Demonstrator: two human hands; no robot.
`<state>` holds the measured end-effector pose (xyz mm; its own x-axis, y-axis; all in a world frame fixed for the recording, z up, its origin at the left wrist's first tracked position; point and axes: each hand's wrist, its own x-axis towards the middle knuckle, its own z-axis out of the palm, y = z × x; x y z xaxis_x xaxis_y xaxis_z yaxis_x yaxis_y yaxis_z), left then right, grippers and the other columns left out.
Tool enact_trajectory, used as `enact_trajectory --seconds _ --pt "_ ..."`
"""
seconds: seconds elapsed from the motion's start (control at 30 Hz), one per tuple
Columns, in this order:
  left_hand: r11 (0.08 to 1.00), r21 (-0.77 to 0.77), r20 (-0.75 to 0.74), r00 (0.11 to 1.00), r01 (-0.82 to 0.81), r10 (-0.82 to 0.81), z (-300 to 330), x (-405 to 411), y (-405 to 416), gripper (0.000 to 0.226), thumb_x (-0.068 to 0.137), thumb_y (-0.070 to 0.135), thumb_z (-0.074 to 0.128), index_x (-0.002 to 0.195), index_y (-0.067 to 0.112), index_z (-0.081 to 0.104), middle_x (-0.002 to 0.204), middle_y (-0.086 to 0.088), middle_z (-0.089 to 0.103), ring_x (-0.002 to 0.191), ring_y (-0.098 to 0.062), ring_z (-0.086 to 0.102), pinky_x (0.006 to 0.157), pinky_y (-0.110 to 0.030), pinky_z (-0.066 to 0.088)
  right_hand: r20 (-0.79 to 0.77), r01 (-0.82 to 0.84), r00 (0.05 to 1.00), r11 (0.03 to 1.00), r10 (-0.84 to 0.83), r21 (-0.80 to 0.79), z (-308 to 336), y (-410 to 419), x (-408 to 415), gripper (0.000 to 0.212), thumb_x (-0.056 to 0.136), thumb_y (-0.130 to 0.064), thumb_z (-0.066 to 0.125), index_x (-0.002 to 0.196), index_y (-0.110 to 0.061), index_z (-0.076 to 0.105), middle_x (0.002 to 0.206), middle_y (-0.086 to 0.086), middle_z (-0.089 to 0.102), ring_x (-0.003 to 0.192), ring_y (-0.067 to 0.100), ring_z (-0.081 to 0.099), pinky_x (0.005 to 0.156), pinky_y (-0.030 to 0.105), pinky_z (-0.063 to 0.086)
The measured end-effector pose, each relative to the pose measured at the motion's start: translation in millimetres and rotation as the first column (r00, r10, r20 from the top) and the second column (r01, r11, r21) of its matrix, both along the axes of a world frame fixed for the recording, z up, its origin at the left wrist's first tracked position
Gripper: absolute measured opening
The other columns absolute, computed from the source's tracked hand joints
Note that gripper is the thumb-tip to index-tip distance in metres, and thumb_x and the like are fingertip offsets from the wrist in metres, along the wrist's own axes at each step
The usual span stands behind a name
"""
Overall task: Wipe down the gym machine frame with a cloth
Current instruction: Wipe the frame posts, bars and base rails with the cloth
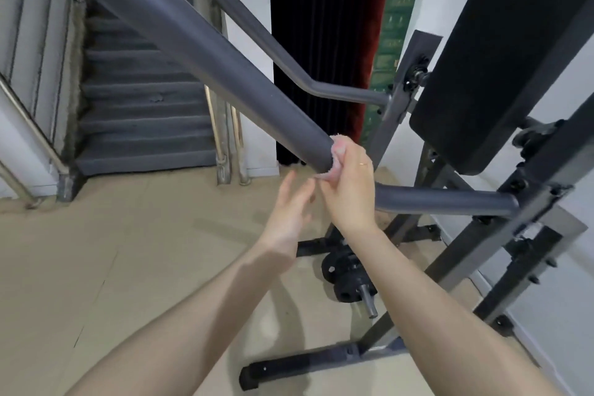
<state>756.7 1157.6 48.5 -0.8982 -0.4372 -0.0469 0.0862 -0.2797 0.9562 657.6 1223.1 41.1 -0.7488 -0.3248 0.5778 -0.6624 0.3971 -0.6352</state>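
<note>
The right hand (348, 185) has its grip curled round a pale cloth (337, 154) (mostly hidden) at the padded frame bar's (205, 51) lower end; the left hand (291, 202) hovers beside it, fingers straight, holding nothing.

The padded handle (205, 61) slanting across the scene is matte dark grey, and so is the second one (257, 32) farther off. A pale pink cloth (337, 154) shows at the near handle's lower end. The back pad (501, 51) on the right is black, on a grey and black frame (482, 267). The weight plates (347, 276) are black. The floor (128, 251) is plain beige. The stairs (141, 112) at far left are grey. A curtain (324, 35) hangs black with a dark red edge, beside a green patterned strip (395, 16).
</note>
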Motion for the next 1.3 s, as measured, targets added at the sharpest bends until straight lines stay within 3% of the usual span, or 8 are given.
enact_trajectory --seconds 0.1,0.37,0.5,0.67,0.87,1.03,1.13,1.3 --pt "0.998 0.068 -0.020 1.000 -0.008 0.009 -14.7 -25.8 18.7 0.065 0.093 0.041 0.053 0.148 0.026 0.022 0.138 0.002 0.052 0.124 -0.011 0.052 0.109 -0.040 0.037 -0.009 -0.191 0.981 0.980 0.192 0.065 -13.1 25.8 -11.9 0.065 0.080 0.003 0.065 0.139 -0.010 0.042 0.137 0.009 0.047 0.127 0.021 0.041 0.104 0.027 0.033" --pt "0.959 -0.002 0.008 0.959 -0.283 0.283 -46.5 -64.5 74.3 0.061 0.086 0.025 0.066 0.138 0.021 0.035 0.119 -0.003 0.057 0.115 -0.017 0.057 0.093 -0.040 0.051 -0.333 0.161 0.943 0.882 -0.004 0.443 -61.6 124.8 -88.8 0.041 0.067 0.004 0.065 0.106 -0.007 0.061 0.108 0.010 0.063 0.101 0.031 0.060 0.092 0.047 0.049" --pt "0.970 0.046 0.011 0.971 -0.238 0.238 -53.9 -83.5 108.6 0.046 0.092 0.012 0.058 0.134 0.017 0.039 0.081 0.004 0.067 0.084 -0.006 0.066 0.075 -0.023 0.054 -0.304 -0.207 0.882 0.877 0.359 0.433 -65.0 113.7 -86.7 0.049 0.086 -0.009 0.049 0.135 -0.007 0.045 0.139 0.013 0.051 0.128 0.028 0.047 0.109 0.041 0.036" --pt "0.896 0.271 0.089 0.936 -0.352 0.341 -65.8 -108.7 130.4 0.042 0.095 0.027 0.052 0.135 0.024 0.042 0.097 0.007 0.071 0.097 -0.012 0.067 0.092 -0.032 0.048 -0.306 -0.147 0.871 0.799 0.384 0.583 -72.0 180.0 -155.3 0.062 0.071 -0.001 0.071 0.130 -0.008 0.052 0.135 0.008 0.054 0.122 0.022 0.049 0.114 0.035 0.018" --pt "0.845 0.417 0.140 0.942 -0.335 0.305 -72.1 -138.7 170.9 0.030 0.093 0.022 0.057 0.121 0.019 0.049 0.116 0.002 0.065 0.113 -0.019 0.061 0.098 -0.034 0.045 -0.293 0.082 0.952 0.845 0.091 0.528 -82.3 232.0 -183.7 0.038 0.072 -0.014 0.077 0.104 -0.008 0.058 0.107 0.009 0.059 0.102 0.028 0.054 0.093 0.043 0.043" --pt "0.822 0.495 0.151 0.960 -0.282 0.238 -69.3 -157.3 197.0 0.030 0.094 0.021 0.054 0.121 0.014 0.041 0.118 -0.010 0.065 0.107 -0.020 0.064 0.102 -0.038 0.043 -0.232 -0.299 0.844 0.783 0.484 0.546 -74.7 223.7 -176.1 0.060 0.083 -0.039 0.063 0.131 -0.005 0.050 0.138 0.013 0.050 0.133 0.029 0.042 0.111 0.043 0.031" --pt "0.832 0.415 0.231 0.927 -0.368 0.295 -64.9 -160.3 194.8 0.026 0.095 0.022 0.053 0.118 0.015 0.045 0.121 -0.008 0.063 0.110 -0.016 0.060 0.102 -0.031 0.040 -0.133 -0.237 0.919 0.790 0.370 0.566 -75.7 257.8 -203.3 0.062 0.087 -0.053 0.048 0.132 -0.012 0.049 0.140 0.005 0.049 0.130 0.022 0.042 0.110 0.035 0.029" --pt "0.862 0.334 0.297 0.910 -0.382 0.288 -61.2 -160.0 199.8 0.031 0.097 0.030 0.048 0.124 0.015 0.044 0.121 -0.001 0.061 0.098 -0.010 0.063 0.099 -0.031 0.044 -0.121 -0.014 0.988 0.839 0.095 0.543 -98.4 270.3 -206.1 0.077 0.072 0.004 0.059 0.143 -0.009 0.033 0.132 0.021 0.053 0.123 0.039 0.051 0.111 0.038 0.030"
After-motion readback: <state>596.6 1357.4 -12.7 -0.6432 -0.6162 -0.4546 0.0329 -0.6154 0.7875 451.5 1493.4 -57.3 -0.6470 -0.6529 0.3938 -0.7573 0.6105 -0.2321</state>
